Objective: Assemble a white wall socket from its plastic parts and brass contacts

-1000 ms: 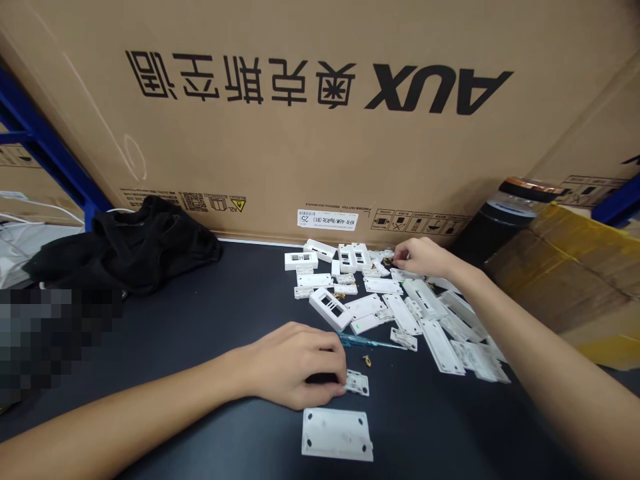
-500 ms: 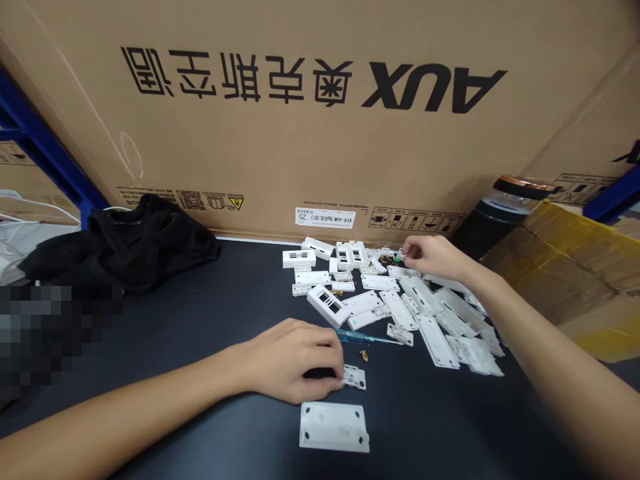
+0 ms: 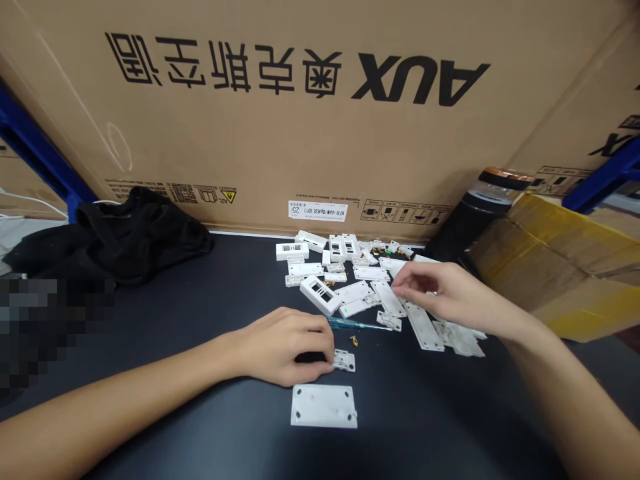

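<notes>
My left hand (image 3: 287, 347) rests on the black tabletop, its thumb and fingers closed on the left end of a small white plastic part (image 3: 345, 361) with holes. Just in front of it lies a larger white plate (image 3: 324, 406) with holes near its corners. A tiny brass-coloured piece (image 3: 355, 341) sits beyond the small part. Behind that is a screwdriver (image 3: 350, 323) with a translucent blue handle, partly behind my left hand. My right hand (image 3: 445, 293) hovers over the pile of white plates, fingertips pinched above a white plate (image 3: 387, 299); whatever is between them is hidden.
White frames (image 3: 320, 295) and several small plastic parts are scattered at the back. A black bottle (image 3: 470, 217) stands at the back right beside a taped box (image 3: 545, 267). Black cloth (image 3: 135, 240) lies at left; a large carton (image 3: 260, 153) walls off the back.
My right hand has come back from the far parts toward me, now over the nearer plates. The left hand keeps its hold on the small white part. The whole view has shifted slightly.
</notes>
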### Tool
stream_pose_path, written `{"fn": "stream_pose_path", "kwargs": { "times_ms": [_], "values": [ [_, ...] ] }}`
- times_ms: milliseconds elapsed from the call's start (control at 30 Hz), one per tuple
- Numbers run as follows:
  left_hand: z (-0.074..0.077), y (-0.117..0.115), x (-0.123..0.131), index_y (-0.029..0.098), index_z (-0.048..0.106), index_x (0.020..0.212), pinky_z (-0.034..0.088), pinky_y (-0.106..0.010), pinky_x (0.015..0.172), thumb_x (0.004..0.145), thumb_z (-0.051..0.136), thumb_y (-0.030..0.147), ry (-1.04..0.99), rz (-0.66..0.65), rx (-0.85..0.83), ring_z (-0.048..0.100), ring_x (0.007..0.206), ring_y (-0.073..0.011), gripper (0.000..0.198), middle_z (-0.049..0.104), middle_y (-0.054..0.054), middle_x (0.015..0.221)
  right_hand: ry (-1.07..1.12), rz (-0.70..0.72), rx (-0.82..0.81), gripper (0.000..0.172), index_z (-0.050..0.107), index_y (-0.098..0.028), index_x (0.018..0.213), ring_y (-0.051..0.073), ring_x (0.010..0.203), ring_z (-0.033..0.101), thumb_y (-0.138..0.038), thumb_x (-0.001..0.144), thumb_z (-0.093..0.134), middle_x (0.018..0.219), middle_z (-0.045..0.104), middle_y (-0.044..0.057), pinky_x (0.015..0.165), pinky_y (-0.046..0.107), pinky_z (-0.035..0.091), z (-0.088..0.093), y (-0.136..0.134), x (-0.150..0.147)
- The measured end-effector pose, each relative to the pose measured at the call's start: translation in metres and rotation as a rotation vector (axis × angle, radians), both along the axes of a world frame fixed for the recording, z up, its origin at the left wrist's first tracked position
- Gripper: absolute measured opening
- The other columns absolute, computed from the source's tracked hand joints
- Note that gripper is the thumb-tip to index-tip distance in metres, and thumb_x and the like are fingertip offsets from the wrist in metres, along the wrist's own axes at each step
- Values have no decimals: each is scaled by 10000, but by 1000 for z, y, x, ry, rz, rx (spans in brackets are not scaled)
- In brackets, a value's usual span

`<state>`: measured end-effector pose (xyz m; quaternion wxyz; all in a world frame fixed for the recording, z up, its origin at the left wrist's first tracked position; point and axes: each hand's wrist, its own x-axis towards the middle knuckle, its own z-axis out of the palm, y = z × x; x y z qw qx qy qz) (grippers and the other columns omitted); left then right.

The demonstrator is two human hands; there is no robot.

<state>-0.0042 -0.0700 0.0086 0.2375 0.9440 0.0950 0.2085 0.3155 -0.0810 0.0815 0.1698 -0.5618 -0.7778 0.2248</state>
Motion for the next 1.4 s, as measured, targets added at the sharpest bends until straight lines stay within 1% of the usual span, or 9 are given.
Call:
{"fn": "stream_pose_path", "kwargs": {
  "times_ms": [167,333,500,633,800,933,1067,1233,1400],
  "values": [
    [1,0,1,201,705,976,530,-237,763,986,619,262,-1,-31,12,708,844,-140,105,741,-39,1010,15,198,-191,279,706,-228,811,139,579,597,-497,885,694,647,676,-6,540,247,436,-4,-17,-22],
    [2,-1,0,204,711,988,539,-250,755,994,605,248,-16,-78,36,715,868,-151,115,751,-57,1027,-32,237,-138,262,724,-232,804,137,569,589,-468,904,672,647,677,-7,534,247,428,-10,-17,-24],
    [2,-2,0,208,712,970,548,-253,751,979,624,247,-27,-67,40,717,843,-148,96,753,-51,1013,-17,153,107,209,755,-243,939,175,791,696,-396,943,613,911,766,33,737,277,540,-13,-10,-12],
    [2,-2,1,204,710,963,545,-256,732,977,625,238,-30,-63,53,714,827,-146,92,754,-43,1007,-37,55,241,187,729,-235,915,187,780,715,-347,919,579,904,772,43,723,285,560,-18,-4,-8],
    [2,-3,0,209,708,966,546,-253,745,981,619,243,-26,-63,63,713,839,-144,97,749,-42,1005,-127,-43,277,183,730,-244,879,207,743,730,-333,877,571,875,796,39,709,311,568,-24,5,-5],
    [1,-2,-1,212,706,965,543,-248,740,976,626,248,-29,-59,58,713,828,-141,88,747,-36,1000,-207,-174,278,244,765,-234,908,228,751,738,-381,893,571,863,803,40,701,326,567,-24,23,5],
    [0,-2,-1,211,706,963,538,-242,737,972,629,248,-28,-56,50,717,825,-141,86,747,-32,999,-404,-231,245,240,786,-209,935,235,859,747,-241,855,562,934,809,45,808,321,563,-21,58,16],
    [-1,-2,0,212,708,965,540,-238,748,974,632,261,-25,-51,45,724,844,-140,90,747,-23,1014,-523,-208,172,256,789,-186,861,243,822,735,-104,733,584,869,799,60,763,318,544,-20,100,22],
    [-2,0,-1,213,706,969,535,-238,735,975,635,284,-30,-47,55,726,844,-137,101,748,-13,1016,-599,-112,57,219,786,-204,758,236,768,730,-85,677,621,816,796,39,709,307,533,-18,120,25]
  ]
}}
